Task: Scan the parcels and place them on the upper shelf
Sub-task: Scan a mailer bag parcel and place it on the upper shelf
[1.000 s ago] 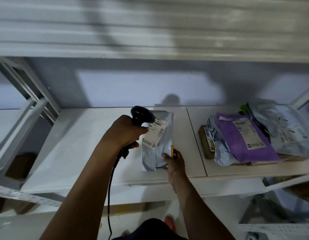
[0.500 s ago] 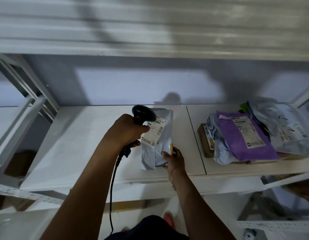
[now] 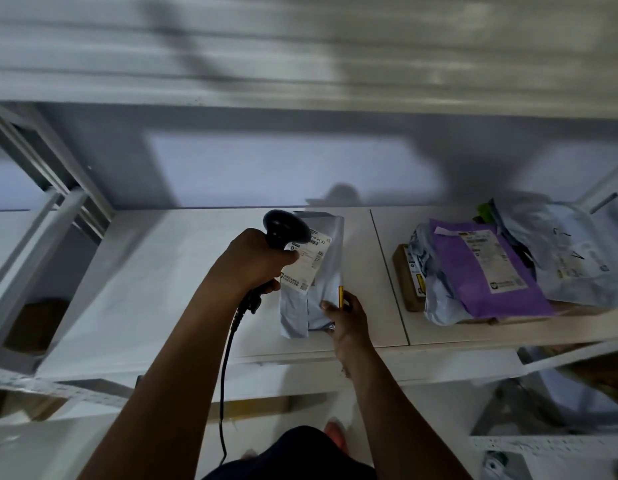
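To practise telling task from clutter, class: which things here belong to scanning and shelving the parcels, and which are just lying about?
In the job: scanner, gripped by the left hand; grey parcel, held by the right hand; parcel pile waiting on the shelf.
Lying about: brown box, lower left; blurred clutter, lower right.

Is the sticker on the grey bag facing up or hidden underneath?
Facing up. The white label shows on top of the grey parcel, right beside the black scanner that the left hand grips.
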